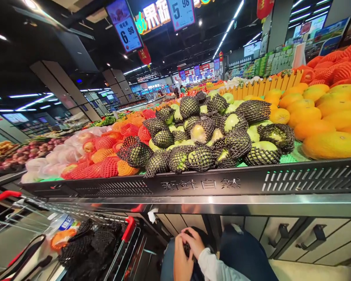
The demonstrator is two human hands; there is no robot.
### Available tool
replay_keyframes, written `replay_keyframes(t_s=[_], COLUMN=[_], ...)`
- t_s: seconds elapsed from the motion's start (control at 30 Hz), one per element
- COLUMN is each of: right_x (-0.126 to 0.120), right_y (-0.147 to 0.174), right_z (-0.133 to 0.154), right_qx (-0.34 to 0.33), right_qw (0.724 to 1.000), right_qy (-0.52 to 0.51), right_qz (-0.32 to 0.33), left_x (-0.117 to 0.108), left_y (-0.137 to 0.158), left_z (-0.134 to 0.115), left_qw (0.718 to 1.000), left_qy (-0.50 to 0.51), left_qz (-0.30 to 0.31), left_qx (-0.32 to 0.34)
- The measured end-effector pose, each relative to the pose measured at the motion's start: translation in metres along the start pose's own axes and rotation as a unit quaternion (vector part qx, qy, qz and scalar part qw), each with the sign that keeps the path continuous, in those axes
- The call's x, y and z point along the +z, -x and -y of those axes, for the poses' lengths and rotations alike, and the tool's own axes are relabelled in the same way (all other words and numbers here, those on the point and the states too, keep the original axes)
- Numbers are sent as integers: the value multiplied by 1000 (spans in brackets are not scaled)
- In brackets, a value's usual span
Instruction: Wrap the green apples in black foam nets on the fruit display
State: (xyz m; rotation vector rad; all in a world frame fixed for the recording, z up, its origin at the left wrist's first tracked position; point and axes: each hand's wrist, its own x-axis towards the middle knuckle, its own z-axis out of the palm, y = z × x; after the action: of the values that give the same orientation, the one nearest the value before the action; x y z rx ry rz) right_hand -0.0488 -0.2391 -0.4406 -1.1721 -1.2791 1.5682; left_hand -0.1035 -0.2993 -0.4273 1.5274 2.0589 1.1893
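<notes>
Metal cart, black-netted fruit inside

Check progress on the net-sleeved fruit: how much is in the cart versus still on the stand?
Done: several black-netted fruits already lie in the shopping cart, beside a bagged orange item. In hand: the left hand and right hand meet low down around something dark; what it is cannot be told. Left: a large pile of black-netted fruit sits on the display stand.
</notes>
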Motion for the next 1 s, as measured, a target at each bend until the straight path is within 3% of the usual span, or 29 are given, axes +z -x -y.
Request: replay_keyframes(t_s=[0.17, 0.27, 0.33, 0.47, 0.6, 0.67, 0.77, 0.87, 1.0], right_x=[0, 4, 3, -10, -18, -17, -10, -7, -11], right_y=[5, 7, 6, -3, -6, -3, 7, 15, 17], right_z=[8, 15, 18, 25, 34, 37, 40, 44, 49], right_qx=[26, 91, 90, 18, -9, -21, -19, -38, -86], right_qw=[998, 989, 986, 981, 974, 976, 980, 978, 978], right_qy=[-62, -111, -139, -172, -189, -195, -197, -179, -140], right_qz=[15, 41, 5, -89, -121, -93, 19, 102, 129], left_x=[-11, -16, -17, -15, -11, -11, -13, -13, -9], left_y=[-2, -1, -2, -5, -7, -9, -14, -15, -8], left_z=[39, 39, 37, 33, 37, 46, 60, 68, 70], left_qw=[971, 957, 961, 977, 982, 968, 935, 932, 941], left_qy=[116, 121, 98, 58, 81, 122, 200, 214, 206], left_qz=[-194, -239, -238, -201, -146, -151, -173, -168, -136], left_qx=[-72, -109, -99, -42, -91, -161, -237, -238, -230])
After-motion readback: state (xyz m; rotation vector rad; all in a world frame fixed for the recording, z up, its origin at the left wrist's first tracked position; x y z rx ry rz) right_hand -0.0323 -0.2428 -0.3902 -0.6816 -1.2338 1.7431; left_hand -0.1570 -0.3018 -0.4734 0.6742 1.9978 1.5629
